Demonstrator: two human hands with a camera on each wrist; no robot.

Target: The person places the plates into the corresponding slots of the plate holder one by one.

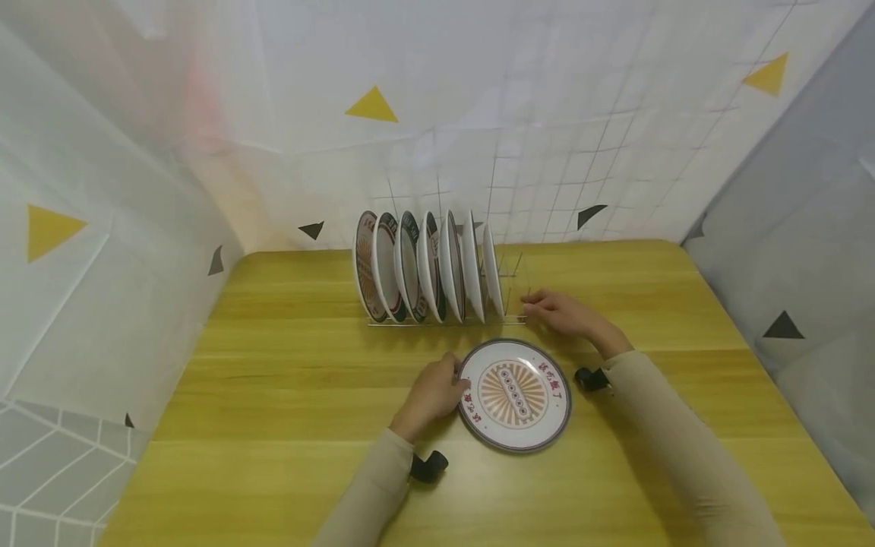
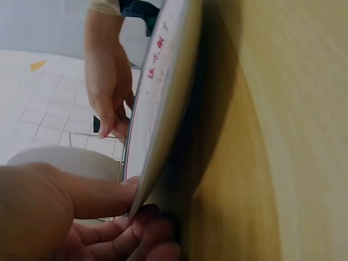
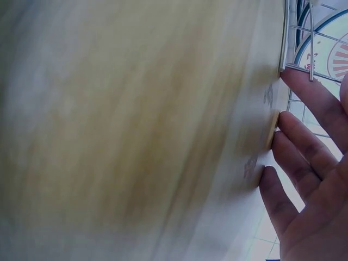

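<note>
My left hand (image 1: 432, 391) grips the left rim of a white plate (image 1: 488, 365) with a dark edge, red characters and an orange sunburst centre. In the left wrist view the thumb (image 2: 103, 196) lies on its face and the fingers curl beneath; this near rim is raised off the table. My right hand (image 1: 563, 313) is at the right end of a wire dish rack (image 1: 516, 322), thumb and index finger at its end wire. Its other fingers (image 3: 280, 198) are spread, tips at the tabletop. Several plates (image 1: 406, 266) stand upright in a row along the rack.
The wooden table (image 1: 287, 395) meets a white patterned sheet (image 1: 437, 91) behind the rack, with more sheeting at both sides. A black device (image 1: 429, 466) sits at my left wrist and another black device (image 1: 592, 379) at my right wrist.
</note>
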